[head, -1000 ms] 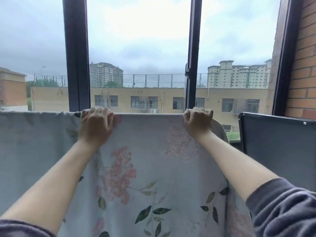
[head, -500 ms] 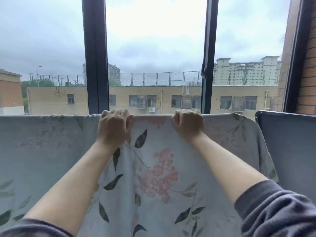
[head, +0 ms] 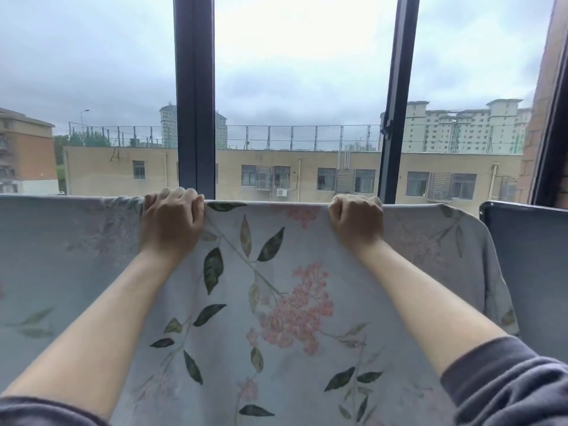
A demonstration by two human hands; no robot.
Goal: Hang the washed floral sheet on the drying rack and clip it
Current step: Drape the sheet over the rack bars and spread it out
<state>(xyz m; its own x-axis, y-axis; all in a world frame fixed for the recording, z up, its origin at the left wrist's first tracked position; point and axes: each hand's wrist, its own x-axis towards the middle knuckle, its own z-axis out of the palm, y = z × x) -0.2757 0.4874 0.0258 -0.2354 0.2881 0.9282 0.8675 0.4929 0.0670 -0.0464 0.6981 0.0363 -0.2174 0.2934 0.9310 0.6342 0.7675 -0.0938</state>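
Since half a second ago both hands sit wider apart on the top fold. Now the left hand (head: pixel 170 222) and the right hand (head: pixel 356 224) each clamp the floral sheet (head: pixel 276 302), which hangs draped before the dark-framed window (head: pixel 194 103); a dark panel (head: pixel 528 256) stands just right of it.

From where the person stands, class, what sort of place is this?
Likely an upper-floor home balcony or window nook: dark window frame, a brick wall, and the floral sheet hung up.

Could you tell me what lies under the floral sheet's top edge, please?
The floral sheet hides whatever carries it. Only the left hand and right hand show, gripping that edge.
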